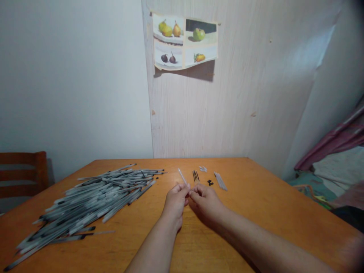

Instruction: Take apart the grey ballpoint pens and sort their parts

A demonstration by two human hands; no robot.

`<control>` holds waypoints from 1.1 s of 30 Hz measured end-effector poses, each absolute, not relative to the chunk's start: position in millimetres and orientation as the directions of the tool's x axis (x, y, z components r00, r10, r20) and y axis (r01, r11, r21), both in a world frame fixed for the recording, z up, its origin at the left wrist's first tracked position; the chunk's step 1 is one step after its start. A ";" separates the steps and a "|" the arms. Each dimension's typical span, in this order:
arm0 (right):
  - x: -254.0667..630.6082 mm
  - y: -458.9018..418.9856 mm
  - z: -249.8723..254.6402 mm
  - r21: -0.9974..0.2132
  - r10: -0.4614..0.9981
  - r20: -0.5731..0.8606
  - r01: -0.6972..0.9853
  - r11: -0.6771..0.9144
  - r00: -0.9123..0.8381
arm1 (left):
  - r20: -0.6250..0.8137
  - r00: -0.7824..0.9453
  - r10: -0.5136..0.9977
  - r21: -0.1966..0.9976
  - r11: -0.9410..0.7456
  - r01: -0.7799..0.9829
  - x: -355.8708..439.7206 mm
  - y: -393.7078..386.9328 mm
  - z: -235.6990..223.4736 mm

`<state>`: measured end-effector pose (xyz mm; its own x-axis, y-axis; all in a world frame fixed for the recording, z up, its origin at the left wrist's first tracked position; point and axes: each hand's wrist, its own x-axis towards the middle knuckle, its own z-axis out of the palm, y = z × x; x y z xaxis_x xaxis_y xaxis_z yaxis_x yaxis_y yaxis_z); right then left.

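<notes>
My left hand (178,199) is closed around a slim translucent pen barrel (182,176), which points up and away from me over the table. Right against it, my right hand (205,198) pinches at the barrel's near end; whatever sits between those fingertips is too small to make out. Just beyond the hands lie a few thin black refills (196,176). To their right are a small cluster of black caps or plugs (210,182), a row of whitish pen barrels (220,181) and, farther back, several short clear pieces (203,168).
A large heap of grey-white pens (96,199) covers the left part of the wooden table (256,227). One small black piece (157,178) lies beside the heap. A wooden chair (22,172) stands at far left. A fruit picture sheet (184,41) hangs on the wall behind.
</notes>
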<state>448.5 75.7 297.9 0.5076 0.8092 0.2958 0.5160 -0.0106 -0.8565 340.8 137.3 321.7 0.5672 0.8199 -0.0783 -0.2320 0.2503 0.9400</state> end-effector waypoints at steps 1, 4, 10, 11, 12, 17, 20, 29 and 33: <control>451.5 73.3 299.0 -0.854 0.804 0.294 0.520 -0.023 0.517 | -0.075 0.569 0.819 0.944 0.242 -0.223 340.9 136.8 321.5; 472.6 62.3 305.9 -0.803 0.775 0.300 0.586 -0.109 0.556 | -0.066 0.550 0.833 0.958 0.208 -0.200 341.6 137.2 319.7; 544.3 27.1 323.5 -0.564 0.610 0.240 0.620 -0.546 0.755 | -0.009 0.515 0.857 0.980 0.109 -0.164 344.0 142.4 313.9; 553.9 21.2 324.5 -0.516 0.558 0.229 0.585 -0.626 0.798 | -0.003 0.511 0.859 0.982 0.098 -0.159 344.2 142.8 313.4; 562.1 15.9 324.6 -0.494 0.526 0.225 0.561 -0.664 0.820 | 0.000 0.510 0.860 0.985 0.089 -0.151 344.3 143.1 313.1; 585.8 1.6 315.3 -0.435 0.473 0.128 0.478 -0.763 0.872 | -0.011 0.512 0.859 0.991 0.077 -0.109 343.6 144.3 312.2; 590.2 2.7 309.8 -0.374 0.496 0.075 0.485 -0.790 0.865 | -0.010 0.510 0.860 0.992 0.072 -0.102 343.2 145.5 310.9; 586.6 8.2 315.1 -0.322 0.511 0.066 0.503 -0.803 0.857 | -0.007 0.510 0.860 0.993 0.066 -0.097 343.7 147.2 306.7; 587.9 8.2 314.6 -0.327 0.511 0.057 0.500 -0.802 0.858 | -0.008 0.511 0.859 0.993 0.065 -0.095 343.9 148.7 306.4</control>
